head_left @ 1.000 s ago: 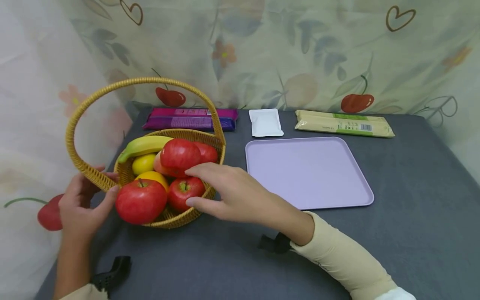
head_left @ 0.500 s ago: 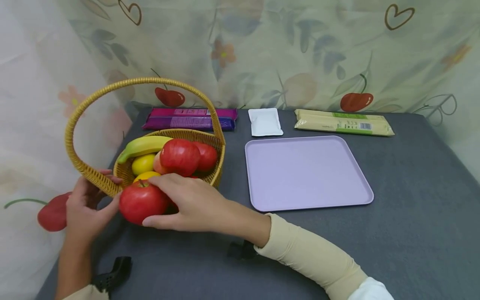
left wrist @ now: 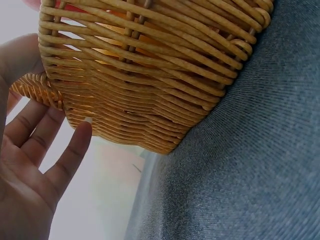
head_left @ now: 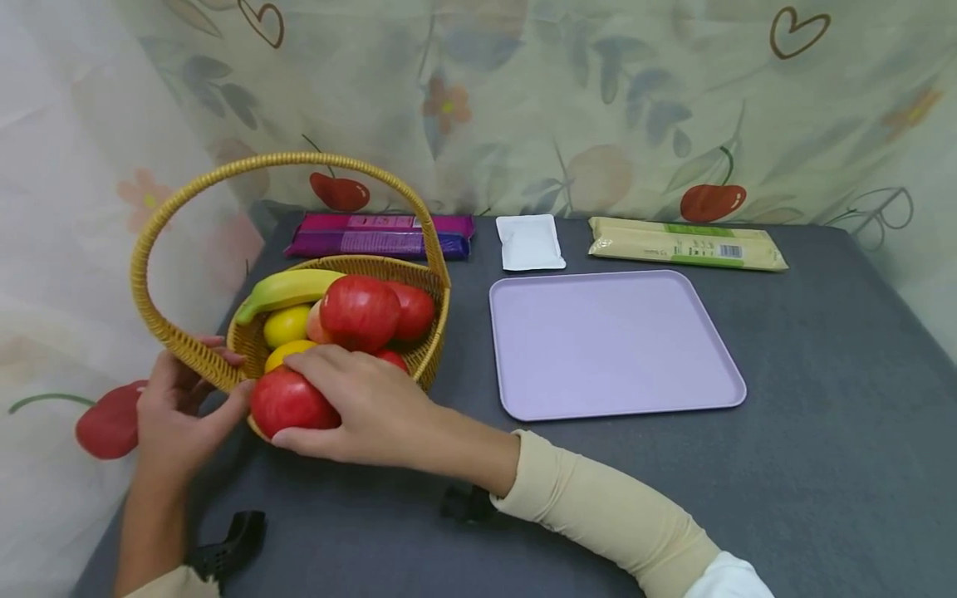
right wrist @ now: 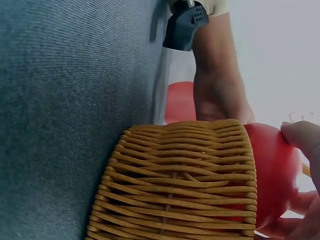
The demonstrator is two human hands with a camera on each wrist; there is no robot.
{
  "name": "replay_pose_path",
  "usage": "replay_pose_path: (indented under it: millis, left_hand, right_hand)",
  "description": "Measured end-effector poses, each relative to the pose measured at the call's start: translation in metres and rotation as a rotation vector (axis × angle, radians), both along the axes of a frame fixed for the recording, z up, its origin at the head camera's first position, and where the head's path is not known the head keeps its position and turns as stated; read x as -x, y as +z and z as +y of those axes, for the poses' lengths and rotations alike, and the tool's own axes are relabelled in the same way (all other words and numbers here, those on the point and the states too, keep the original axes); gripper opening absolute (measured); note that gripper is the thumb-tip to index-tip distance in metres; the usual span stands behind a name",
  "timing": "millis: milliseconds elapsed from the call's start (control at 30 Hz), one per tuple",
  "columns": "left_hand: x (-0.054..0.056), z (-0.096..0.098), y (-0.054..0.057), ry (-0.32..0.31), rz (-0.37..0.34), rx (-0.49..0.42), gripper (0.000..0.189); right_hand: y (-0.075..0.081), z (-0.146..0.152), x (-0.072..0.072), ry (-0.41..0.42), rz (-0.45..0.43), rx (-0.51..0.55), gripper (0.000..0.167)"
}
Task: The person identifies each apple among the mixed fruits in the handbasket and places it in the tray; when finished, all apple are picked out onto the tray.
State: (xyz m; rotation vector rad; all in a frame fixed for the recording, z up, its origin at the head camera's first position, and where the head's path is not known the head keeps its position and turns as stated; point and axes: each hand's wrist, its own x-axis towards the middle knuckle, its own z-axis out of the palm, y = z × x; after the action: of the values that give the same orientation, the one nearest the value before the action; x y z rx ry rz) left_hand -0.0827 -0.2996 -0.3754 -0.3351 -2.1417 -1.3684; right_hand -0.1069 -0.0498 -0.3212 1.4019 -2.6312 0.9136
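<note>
A wicker basket (head_left: 429, 362) with a tall arched handle stands at the left of the table. My left hand (head_left: 179, 419) holds it at the handle's left base, thumb at the rim and some fingers behind, as the left wrist view shows. My right hand (head_left: 366, 407) grips a large red apple (head_left: 292, 403) from above at the basket's front edge. In the right wrist view this apple (right wrist: 274, 170) bulges over the rim, with the thumb on it. Behind lie a banana (head_left: 292, 291), a lemon (head_left: 287, 326), an orange-yellow fruit (head_left: 287, 354) and more red fruit (head_left: 360, 312), partly hidden.
Right of the basket lies a lilac tray (head_left: 613, 345) on the grey cloth. Along the back are purple packets (head_left: 377, 237), a small white packet (head_left: 531, 242) and a long cream-green packet (head_left: 688, 244). A printed curtain (head_left: 523, 108) borders the table.
My right hand has moved left and forward onto the front red apple and now grips it. That apple has shifted slightly right. My left hand has edged right at the basket.
</note>
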Motion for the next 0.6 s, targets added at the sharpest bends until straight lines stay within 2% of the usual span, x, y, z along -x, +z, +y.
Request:
replay_pose_path:
  millis: [133,333,600]
  left_hand:
    - [0.0008,0.0006,-0.0004,0.012,0.007,-0.001,0.068]
    - [0.0010,0.0011,-0.0010,0.005,0.037,0.010,0.066]
    - [-0.0016,0.0015,0.0018,0.027,-0.002,0.041,0.066]
  right_hand:
    - [-0.0010,0.0006,-0.0020,-0.002,0.038,0.014,0.063]
    - [-0.0011,0.0019,-0.0039,0.019,0.042,0.043,0.063]
    - [-0.0004,0.0056,-0.0072,0.075,0.010,0.122,0.058]
